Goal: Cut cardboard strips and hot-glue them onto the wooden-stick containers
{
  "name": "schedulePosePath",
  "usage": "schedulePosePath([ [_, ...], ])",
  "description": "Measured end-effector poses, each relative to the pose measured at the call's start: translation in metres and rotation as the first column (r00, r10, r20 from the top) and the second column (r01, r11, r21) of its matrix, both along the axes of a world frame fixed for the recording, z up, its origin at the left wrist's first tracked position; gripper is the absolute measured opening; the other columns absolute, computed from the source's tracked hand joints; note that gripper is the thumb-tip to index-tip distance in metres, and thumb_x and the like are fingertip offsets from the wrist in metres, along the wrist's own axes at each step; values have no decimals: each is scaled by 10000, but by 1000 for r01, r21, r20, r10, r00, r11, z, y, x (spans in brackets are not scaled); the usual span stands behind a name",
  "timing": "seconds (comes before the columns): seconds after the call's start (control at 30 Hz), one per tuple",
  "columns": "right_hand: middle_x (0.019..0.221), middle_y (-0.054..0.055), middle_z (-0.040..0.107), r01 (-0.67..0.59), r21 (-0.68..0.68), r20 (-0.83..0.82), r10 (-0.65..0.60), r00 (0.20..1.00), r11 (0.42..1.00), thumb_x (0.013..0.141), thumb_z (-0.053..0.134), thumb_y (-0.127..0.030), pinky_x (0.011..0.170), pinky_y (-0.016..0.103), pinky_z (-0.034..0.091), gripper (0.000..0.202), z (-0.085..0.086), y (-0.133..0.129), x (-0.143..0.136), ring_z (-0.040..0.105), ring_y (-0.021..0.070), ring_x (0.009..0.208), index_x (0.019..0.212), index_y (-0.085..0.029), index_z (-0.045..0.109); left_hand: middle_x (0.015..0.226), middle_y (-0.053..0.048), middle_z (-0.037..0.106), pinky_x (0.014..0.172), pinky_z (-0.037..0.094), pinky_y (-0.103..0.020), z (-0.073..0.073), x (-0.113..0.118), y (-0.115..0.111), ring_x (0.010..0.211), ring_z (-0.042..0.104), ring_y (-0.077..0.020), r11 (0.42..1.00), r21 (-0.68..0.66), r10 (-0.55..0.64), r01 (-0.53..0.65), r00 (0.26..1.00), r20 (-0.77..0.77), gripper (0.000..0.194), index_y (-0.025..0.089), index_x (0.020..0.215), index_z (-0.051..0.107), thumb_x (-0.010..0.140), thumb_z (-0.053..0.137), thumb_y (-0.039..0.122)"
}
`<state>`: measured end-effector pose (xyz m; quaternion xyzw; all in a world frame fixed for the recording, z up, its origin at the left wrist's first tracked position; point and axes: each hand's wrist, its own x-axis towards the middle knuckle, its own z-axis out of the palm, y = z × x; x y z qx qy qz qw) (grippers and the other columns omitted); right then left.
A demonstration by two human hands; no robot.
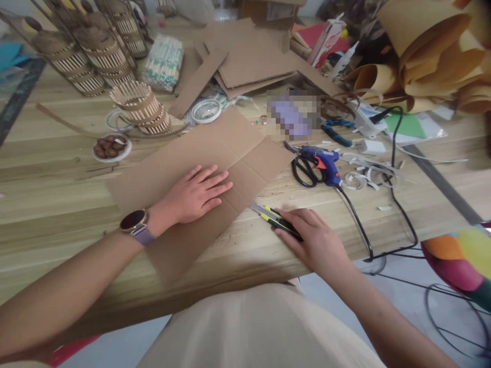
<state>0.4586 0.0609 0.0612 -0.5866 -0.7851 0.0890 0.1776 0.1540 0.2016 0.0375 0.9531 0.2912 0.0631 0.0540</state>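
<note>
I had the left hand (pixel 195 199), fingers (pixel 222 189) spread, over the card (pixel 226 148); the right hand (pixel 316 235) gripped the cutter (pixel 274 215), blade (pixel 255 207) by the card's edge.

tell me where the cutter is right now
In the head view, the cutter is just below and right of centre, in the right hand, its tip near the cardboard's lower-right edge.

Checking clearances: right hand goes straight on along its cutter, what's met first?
Likely the cardboard sheet: its edge lies right by the blade tip of the cutter; whether they touch is unclear. Beyond that, the left hand seems roughly in line.
</note>
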Motion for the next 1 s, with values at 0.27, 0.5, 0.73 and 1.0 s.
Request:
schedulePosePath([
  [0.27, 1065, 104, 705, -14, 14, -3, 14, 1000, 1000, 1001, 531, -410, 872, 435, 609, 381, -2, -9, -5, 671, 274, 1030, 1306, -210, 640, 1596, -25, 428, 1226, 236, -555, 3, 0, 0, 1513, 318, -300, 1000, -1, -3, 3, 1000, -3, 519, 308, 1526, 442, 1068, 266, 476],
  [0.5, 1042, 112, 695, -16, -12, -11, 16, 1000, 1000, 1009, 497, -449, 876, 469, 604, 410, -4, -10, -13, 665, 291, 1022, 1310, -215, 645, 1593, -22, 438, 1225, 228, -555, 0, 0, 1, 1509, 321, -292, 1000, 6, -3, 3, 1000, 23, 521, 316, 1530, 432, 1068, 263, 487],
  [0.73, 1017, 96, 688, 0, -22, -21, 0, 1000, 1000, 1011, 498, -433, 842, 452, 612, 380, -4, -20, -19, 672, 283, 989, 1320, -256, 633, 1611, 8, 410, 1230, 208, -542, -1, 0, 3, 1521, 299, -278, 1000, -12, -5, 5, 1000, 10, 514, 355, 1539, 403, 1072, 242, 496],
  [1.0, 997, 109, 684, -20, -11, -8, 20, 1000, 1000, 1016, 493, -417, 834, 455, 610, 391, -5, -28, -27, 665, 282, 964, 1319, -209, 626, 1608, -10, 418, 1221, 216, -554, -3, -1, 4, 1519, 297, -295, 1000, -4, -2, 2, 1000, 13, 526, 329, 1533, 422, 1073, 231, 497],
])
